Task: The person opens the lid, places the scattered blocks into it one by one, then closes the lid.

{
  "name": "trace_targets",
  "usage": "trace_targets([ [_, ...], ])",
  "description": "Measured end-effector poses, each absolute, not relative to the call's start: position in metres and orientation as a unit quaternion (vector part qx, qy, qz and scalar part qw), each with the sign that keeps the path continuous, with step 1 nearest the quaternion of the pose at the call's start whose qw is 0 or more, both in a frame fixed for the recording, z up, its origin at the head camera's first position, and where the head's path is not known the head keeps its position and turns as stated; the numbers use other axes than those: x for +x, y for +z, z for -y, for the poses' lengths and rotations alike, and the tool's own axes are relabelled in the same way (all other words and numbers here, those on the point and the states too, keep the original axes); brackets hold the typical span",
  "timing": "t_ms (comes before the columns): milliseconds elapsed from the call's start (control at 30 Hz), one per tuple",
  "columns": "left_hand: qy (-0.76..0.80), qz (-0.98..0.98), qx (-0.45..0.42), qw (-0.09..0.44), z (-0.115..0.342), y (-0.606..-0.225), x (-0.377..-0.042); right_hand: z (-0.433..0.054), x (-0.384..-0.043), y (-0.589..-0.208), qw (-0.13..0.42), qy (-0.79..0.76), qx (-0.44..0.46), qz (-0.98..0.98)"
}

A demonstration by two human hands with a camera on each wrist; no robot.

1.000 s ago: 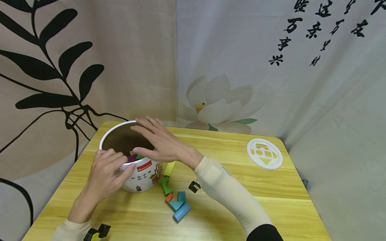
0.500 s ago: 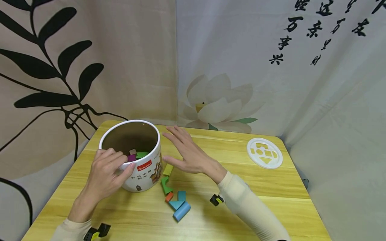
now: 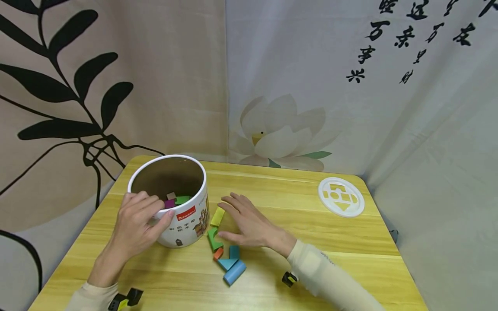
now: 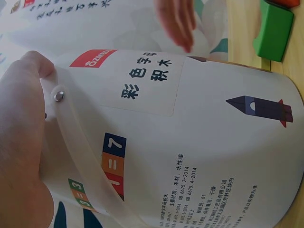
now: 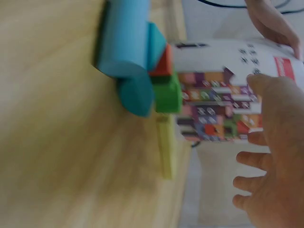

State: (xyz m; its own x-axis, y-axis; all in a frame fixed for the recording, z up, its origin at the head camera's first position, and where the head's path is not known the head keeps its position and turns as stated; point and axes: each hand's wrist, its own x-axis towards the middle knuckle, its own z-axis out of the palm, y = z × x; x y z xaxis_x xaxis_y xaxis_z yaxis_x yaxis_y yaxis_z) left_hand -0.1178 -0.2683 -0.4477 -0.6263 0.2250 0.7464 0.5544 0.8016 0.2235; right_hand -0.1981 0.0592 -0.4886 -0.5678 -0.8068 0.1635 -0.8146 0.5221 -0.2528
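Here, your left hand (image 3: 140, 226) clasps the near-left rim of an upright white toy-block bucket (image 3: 186, 233), its grip narrow on the wall, thumb outside. The bucket stands toward the left of the wooden table (image 3: 311, 242), with a purple block (image 3: 170, 204) and a green block (image 3: 183, 200) showing inside. Your right hand (image 3: 250, 222) is above the table, just right of the bucket, its grip wide and fingers spread. Between bucket and hand, a loose line of pieces runs toward you: a yellow rectangular block (image 3: 218, 217), a green notched block (image 3: 213, 239), a small orange-red block (image 3: 218, 254), a blue square-faced block (image 3: 234, 252), a blue triangular block (image 3: 227, 264) and a blue cylinder (image 3: 234, 273). Well apart, at the table's right side, lies a white disc with shaped cut-outs (image 3: 329, 206)
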Motion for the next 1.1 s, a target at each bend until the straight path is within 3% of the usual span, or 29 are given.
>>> trace_targets([
  [333,-0.225,0.879,-0.220,0.359,0.268,-0.447,-0.117,-0.036,-0.180,-0.512,0.065,0.047,0.467,0.881],
  [667,-0.225,0.886,-0.211,0.345,0.268,-0.446,-0.115,-0.019,-0.171,-0.524,0.054,0.013,0.450,0.891],
  [1100,-0.226,0.876,-0.219,0.365,0.269,-0.447,-0.117,-0.023,-0.178,-0.525,0.001,0.056,0.443,0.895],
])
